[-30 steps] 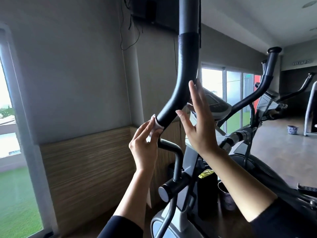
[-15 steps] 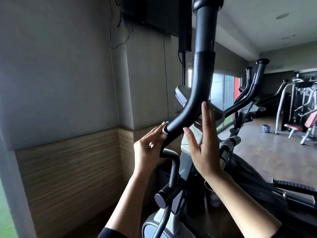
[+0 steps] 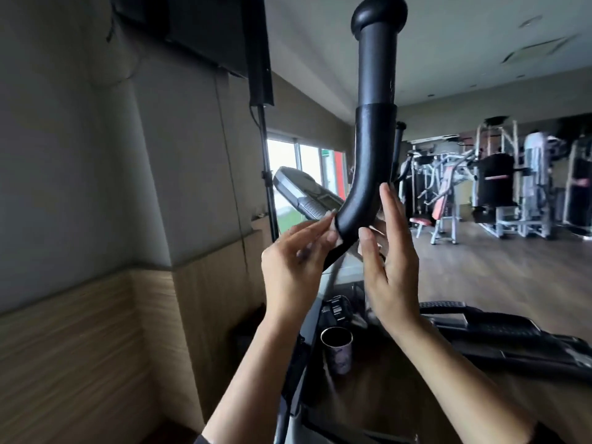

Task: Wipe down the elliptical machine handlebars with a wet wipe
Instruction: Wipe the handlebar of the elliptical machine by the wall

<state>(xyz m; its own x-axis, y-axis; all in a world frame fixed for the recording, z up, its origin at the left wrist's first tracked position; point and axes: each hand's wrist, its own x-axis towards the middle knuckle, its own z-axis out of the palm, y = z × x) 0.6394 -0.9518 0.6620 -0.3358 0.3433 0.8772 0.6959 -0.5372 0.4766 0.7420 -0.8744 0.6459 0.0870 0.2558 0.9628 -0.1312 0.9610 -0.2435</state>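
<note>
Head | gym room, wood floor [image 3: 480, 270] | weight machines [image 3: 499, 187] behind handlebar [image 3: 374, 139]

We count two hands, the left hand [image 3: 291, 270] and the right hand [image 3: 389, 267], one near handlebar [image 3: 373, 149], one wet wipe [image 3: 339, 241], one console [image 3: 307, 193] and one cup [image 3: 338, 349] at lower centre.

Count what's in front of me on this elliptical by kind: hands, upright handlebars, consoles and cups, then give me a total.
Hands: 2, the left hand and the right hand
Handlebars: 2, the near handlebar and the far handlebar
Console: 1
Cup: 1
Total: 6
</note>
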